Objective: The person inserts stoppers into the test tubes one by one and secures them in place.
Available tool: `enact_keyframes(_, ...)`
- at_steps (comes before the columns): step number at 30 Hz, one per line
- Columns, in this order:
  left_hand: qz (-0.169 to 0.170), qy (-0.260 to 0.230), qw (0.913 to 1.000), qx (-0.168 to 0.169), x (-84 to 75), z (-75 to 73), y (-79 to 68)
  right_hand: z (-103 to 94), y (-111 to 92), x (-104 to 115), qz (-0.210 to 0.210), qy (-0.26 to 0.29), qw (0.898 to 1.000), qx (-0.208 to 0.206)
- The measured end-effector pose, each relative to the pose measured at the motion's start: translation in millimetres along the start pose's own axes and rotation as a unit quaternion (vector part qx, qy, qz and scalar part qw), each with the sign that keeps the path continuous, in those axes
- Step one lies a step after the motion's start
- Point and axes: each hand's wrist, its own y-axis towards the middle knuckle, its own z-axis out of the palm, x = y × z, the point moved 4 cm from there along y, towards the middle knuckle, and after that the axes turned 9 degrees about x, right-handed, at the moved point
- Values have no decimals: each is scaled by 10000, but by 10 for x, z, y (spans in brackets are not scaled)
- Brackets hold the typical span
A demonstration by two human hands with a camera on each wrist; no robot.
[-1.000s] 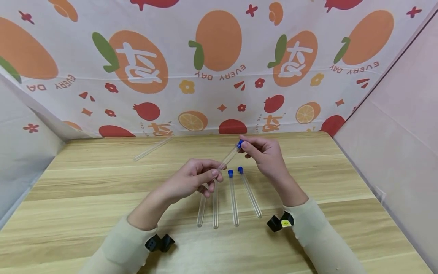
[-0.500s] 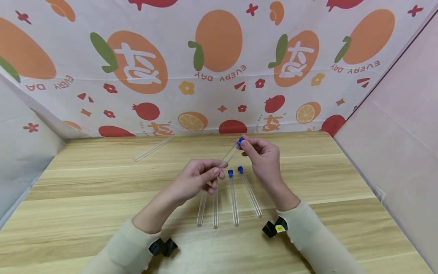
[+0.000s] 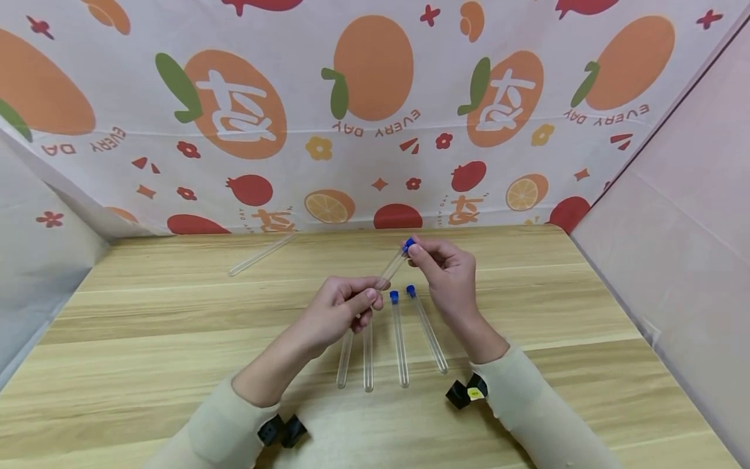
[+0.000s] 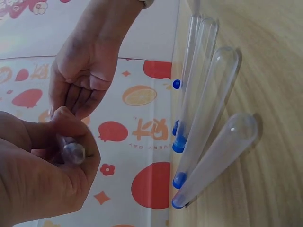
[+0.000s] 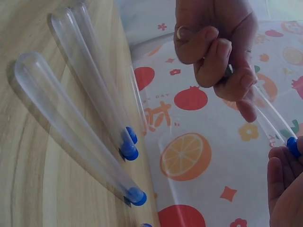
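Note:
A clear test tube point(image 3: 390, 269) is held aslant above the table between both hands. My left hand point(image 3: 340, 308) pinches its lower part between thumb and fingers; the rounded end of the held tube point(image 4: 74, 153) pokes out of the fist in the left wrist view. At the upper end my right hand point(image 3: 452, 277) pinches the blue cap point(image 3: 409, 243) between thumb and forefinger. The cap point(image 5: 293, 147) sits at the tube's mouth in the right wrist view. Beneath the hands lie several capped tubes point(image 3: 401, 348), two with their tops hidden behind the left hand in the head view.
Another clear tube point(image 3: 260, 255), with no blue cap showing, lies near the back edge of the wooden table point(image 3: 146, 326). A fruit-print cloth point(image 3: 375, 150) hangs right behind the table, with pale side walls point(image 3: 662, 260) at left and right.
Both hands keep hold of the same tube and cap. My right forearm has drifted a little left and down, and my left forearm slightly right.

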Motion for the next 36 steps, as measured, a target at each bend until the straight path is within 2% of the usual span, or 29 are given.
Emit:
enact_keyframes(10, -87, -69, 9999, -54, 24, -3, -1, 8, -8, 15, 33, -120, 9999, 46)
enact_keyframes(18, 64, 332, 9994, -62, -30, -39, -18, -58, 47, 78, -48, -274, 9968, 754)
enact_keyframes(27, 158, 756, 9970, 14, -54, -51, -34, -120, 77, 110, 311, -28, 9871, 1573)
enact_keyframes(31, 149, 789, 9968, 9, -59, -51, -51, -112, 78, 116, 287, 54, 9857, 1659)
enact_keyframes(36, 102, 613, 9980, 72, -56, -35, -47, -102, 70, 124, 196, -12, 9891, 1462)
